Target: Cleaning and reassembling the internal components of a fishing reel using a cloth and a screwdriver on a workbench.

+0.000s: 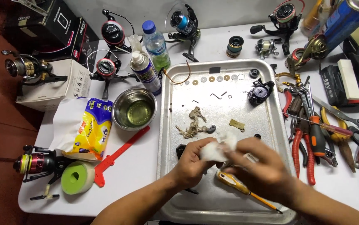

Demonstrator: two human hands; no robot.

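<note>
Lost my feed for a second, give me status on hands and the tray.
Left hand and right hand both gripping white tissue wad over metal tray. Yellow-handled screwdriver lies under right hand. Small parts scattered on tray.

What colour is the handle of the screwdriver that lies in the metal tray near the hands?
Yellow-orange; the screwdriver shows best in the head view, below the right hand.

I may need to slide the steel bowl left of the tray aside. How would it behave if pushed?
The steel bowl holds yellowish liquid, so a quick push would probably slosh it. Its shiny round wall looks slippery to grip and likely slides easily on the white table. It looks low and wide, so tipping seems unlikely, but the spray can stands close behind it.
</note>
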